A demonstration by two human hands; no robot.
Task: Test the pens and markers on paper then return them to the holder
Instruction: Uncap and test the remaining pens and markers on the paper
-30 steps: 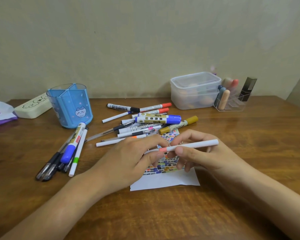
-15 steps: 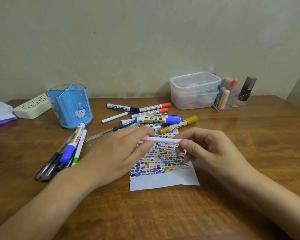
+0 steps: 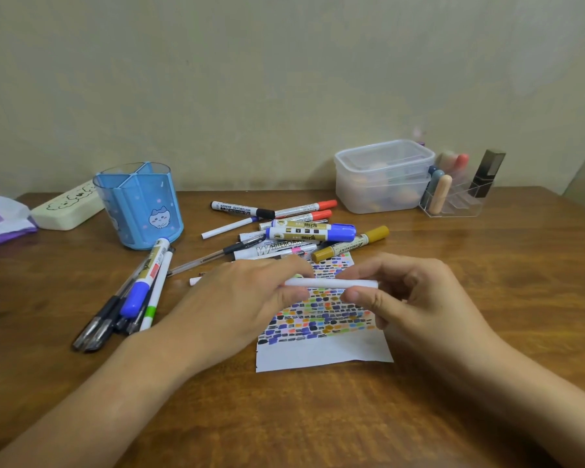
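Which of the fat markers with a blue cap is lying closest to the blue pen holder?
The white-and-gold marker with the blue cap, lying beside the blue plastic pen holder; the other two blue-capped ones sit in the central pile.

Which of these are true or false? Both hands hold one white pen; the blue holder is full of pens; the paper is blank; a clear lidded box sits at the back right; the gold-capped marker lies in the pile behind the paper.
1. Both hands hold one white pen. True: the left hand and right hand pinch the white pen above the paper.
2. The blue holder is full of pens. False: the blue holder shows no pens inside; they lie on the table.
3. The paper is blank. False: coloured test marks cover most of it.
4. A clear lidded box sits at the back right. True: the clear box.
5. The gold-capped marker lies in the pile. True: the gold-capped marker.
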